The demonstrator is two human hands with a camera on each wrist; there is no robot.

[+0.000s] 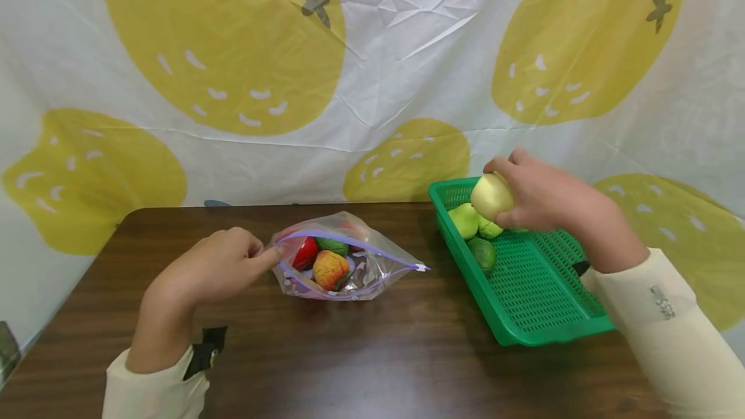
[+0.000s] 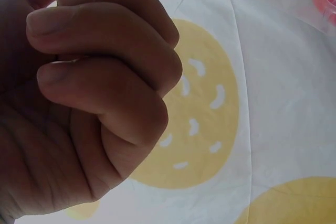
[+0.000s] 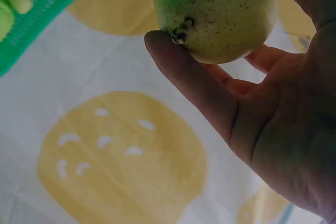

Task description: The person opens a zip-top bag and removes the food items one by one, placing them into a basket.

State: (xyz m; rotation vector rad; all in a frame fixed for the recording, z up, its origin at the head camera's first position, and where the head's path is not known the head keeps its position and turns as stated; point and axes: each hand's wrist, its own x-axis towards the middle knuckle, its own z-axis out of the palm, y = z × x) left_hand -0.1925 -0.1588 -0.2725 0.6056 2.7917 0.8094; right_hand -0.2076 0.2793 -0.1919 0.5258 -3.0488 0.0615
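Note:
My left hand [image 1: 218, 267] pinches the left edge of a clear zip bag [image 1: 378, 264] with a purple seal, lying unzipped on the table. Inside it are a red fruit [image 1: 305, 253], an orange-yellow fruit [image 1: 330, 269] and something green [image 1: 332, 246]. In the left wrist view the fingers [image 2: 110, 40] are curled. My right hand [image 1: 550, 196] holds a pale yellow-green fruit [image 1: 491, 196] above a green basket [image 1: 483, 299]. Speckles and a short stem show on this fruit [image 3: 218, 14] in the right wrist view, where thumb and fingers grip it.
At the basket's left side lie a light green pear-shaped fruit [image 1: 464, 220], a round light green one [image 1: 489, 228] and a dark green one [image 1: 483, 255]. A white sheet [image 1: 396, 70] with yellow fruit prints hangs behind the brown table [image 1: 361, 354].

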